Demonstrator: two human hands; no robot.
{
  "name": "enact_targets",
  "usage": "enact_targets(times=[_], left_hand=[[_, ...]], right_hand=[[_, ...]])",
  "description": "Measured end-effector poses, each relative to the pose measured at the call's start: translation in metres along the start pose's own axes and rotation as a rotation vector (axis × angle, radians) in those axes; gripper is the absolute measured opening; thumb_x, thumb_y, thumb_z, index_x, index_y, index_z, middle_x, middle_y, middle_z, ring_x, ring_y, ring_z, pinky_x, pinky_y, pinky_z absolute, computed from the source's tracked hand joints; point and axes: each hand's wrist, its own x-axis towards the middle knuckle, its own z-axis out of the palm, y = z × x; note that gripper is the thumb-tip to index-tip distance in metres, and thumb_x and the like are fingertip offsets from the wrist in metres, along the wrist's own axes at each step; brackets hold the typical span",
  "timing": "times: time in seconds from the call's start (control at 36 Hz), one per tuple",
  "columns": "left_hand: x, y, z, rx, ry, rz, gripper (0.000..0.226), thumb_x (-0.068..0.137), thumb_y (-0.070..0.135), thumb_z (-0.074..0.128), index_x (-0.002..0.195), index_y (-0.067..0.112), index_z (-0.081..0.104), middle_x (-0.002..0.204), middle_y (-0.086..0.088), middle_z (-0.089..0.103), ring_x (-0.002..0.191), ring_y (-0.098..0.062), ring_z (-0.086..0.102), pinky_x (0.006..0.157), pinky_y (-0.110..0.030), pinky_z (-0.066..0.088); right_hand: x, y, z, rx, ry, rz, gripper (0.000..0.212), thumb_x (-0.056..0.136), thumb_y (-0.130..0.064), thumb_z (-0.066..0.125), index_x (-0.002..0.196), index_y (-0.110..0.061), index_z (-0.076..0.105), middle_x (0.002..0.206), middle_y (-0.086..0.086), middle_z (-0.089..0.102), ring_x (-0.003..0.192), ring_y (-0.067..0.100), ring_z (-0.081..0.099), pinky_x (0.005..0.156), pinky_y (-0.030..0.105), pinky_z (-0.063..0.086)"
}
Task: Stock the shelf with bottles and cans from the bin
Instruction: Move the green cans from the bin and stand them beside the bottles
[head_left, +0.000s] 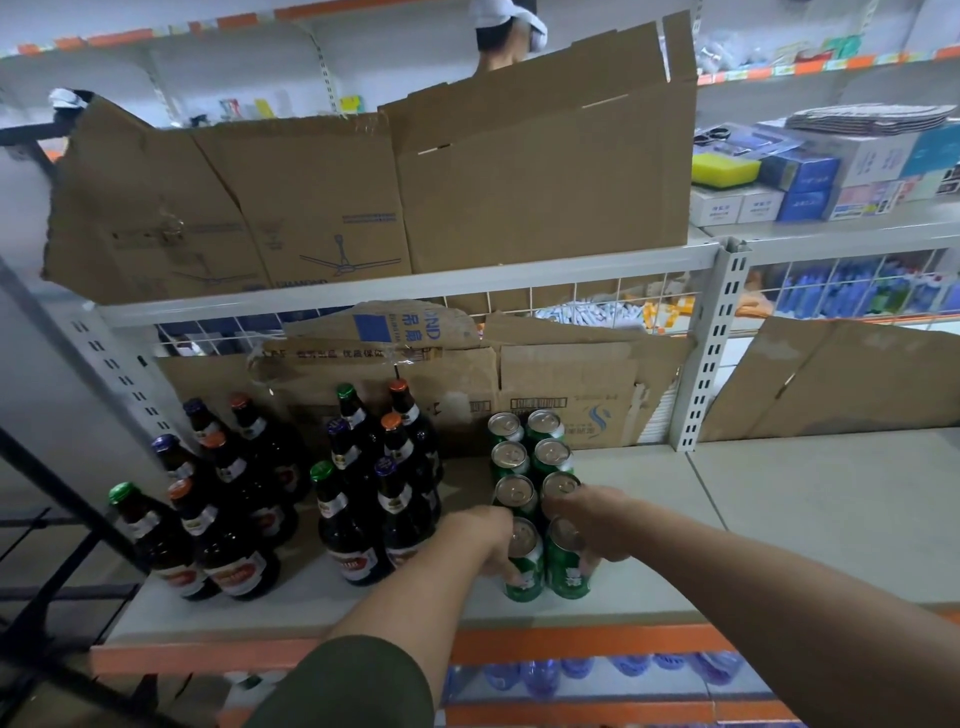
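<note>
Gripping front cans, one each: left hand, right hand, on shelf.

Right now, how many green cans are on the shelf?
8 green cans stand on the shelf in two rows of four, right of the bottles; the left hand and right hand grip the front pair.

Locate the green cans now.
Head view, shelf middle: green cans stand in two rows right of the brown bottles; left hand and right hand grip the front pair.
</note>
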Motion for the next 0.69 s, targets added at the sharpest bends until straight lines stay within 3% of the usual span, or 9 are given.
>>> enact_targets(times=[0.19, 0.28, 0.39, 0.47, 0.53, 0.61, 0.69], left_hand=[[-0.009, 0.001, -0.001, -0.007, 0.011, 0.001, 0.062, 0.09, 0.049, 0.073, 0.128, 0.003, 0.056, 0.126, -0.014, 0.063, 0.113, -0.033, 0.062, 0.091, -0.039, 0.05], [-0.012, 0.0, 0.0, -0.027, 0.007, -0.003, 0.06, 0.092, 0.048, 0.072, 0.128, 0.004, 0.056, 0.125, -0.014, 0.063, 0.113, -0.032, 0.062, 0.09, -0.038, 0.05], [-0.011, -0.002, 0.003, -0.045, 0.002, -0.012, 0.057, 0.091, 0.048, 0.072, 0.126, 0.006, 0.057, 0.123, -0.013, 0.064, 0.109, -0.032, 0.063, 0.092, -0.04, 0.052], [-0.012, -0.002, 0.003, -0.072, 0.008, -0.02, 0.057, 0.09, 0.048, 0.074, 0.127, 0.008, 0.056, 0.125, -0.012, 0.063, 0.109, -0.032, 0.063, 0.095, -0.041, 0.052], [-0.012, -0.002, 0.001, -0.095, -0.006, -0.024, 0.057, 0.089, 0.047, 0.075, 0.126, 0.008, 0.058, 0.123, -0.011, 0.064, 0.103, -0.028, 0.062, 0.088, -0.037, 0.051], [-0.015, 0.001, -0.008, -0.099, -0.063, -0.037, 0.055, 0.087, 0.043, 0.078, 0.125, 0.006, 0.062, 0.112, -0.009, 0.065, 0.094, -0.024, 0.06, 0.08, -0.033, 0.048], [-0.02, 0.008, -0.024, -0.064, -0.096, -0.04, 0.051, 0.084, 0.034, 0.082, 0.123, 0.005, 0.064, 0.105, -0.009, 0.067, 0.093, -0.026, 0.062, 0.081, -0.033, 0.051]], right_hand=[[-0.005, 0.003, 0.006, 0.04, 0.009, -0.006, 0.067, 0.075, -0.018, 0.085, 0.13, -0.018, 0.047, 0.121, 0.008, 0.063, 0.104, 0.029, 0.062, 0.09, 0.045, 0.053], [-0.005, 0.004, 0.008, 0.048, 0.014, -0.006, 0.067, 0.077, -0.017, 0.083, 0.131, -0.017, 0.043, 0.119, 0.007, 0.062, 0.103, 0.025, 0.06, 0.086, 0.04, 0.052], [-0.006, 0.006, 0.008, 0.048, -0.006, -0.017, 0.061, 0.081, -0.016, 0.08, 0.129, -0.013, 0.042, 0.108, 0.005, 0.06, 0.092, 0.021, 0.056, 0.074, 0.029, 0.038], [-0.006, 0.007, 0.008, 0.082, -0.013, -0.002, 0.07, 0.079, -0.019, 0.082, 0.135, -0.015, 0.04, 0.12, 0.009, 0.062, 0.105, 0.026, 0.06, 0.079, 0.03, 0.041], [-0.008, 0.009, 0.009, 0.104, -0.02, 0.013, 0.071, 0.081, -0.018, 0.081, 0.137, -0.015, 0.038, 0.122, 0.009, 0.061, 0.106, 0.026, 0.06, 0.081, 0.03, 0.042], [-0.01, 0.012, 0.012, 0.066, -0.045, 0.023, 0.087, 0.082, -0.025, 0.081, 0.146, -0.015, 0.023, 0.121, 0.01, 0.062, 0.104, 0.028, 0.062, 0.085, 0.036, 0.05], [-0.015, 0.019, 0.008, 0.021, -0.083, 0.006, 0.107, 0.078, -0.035, 0.082, 0.151, -0.01, 0.008, 0.127, 0.014, 0.061, 0.109, 0.032, 0.061, 0.087, 0.037, 0.048]])
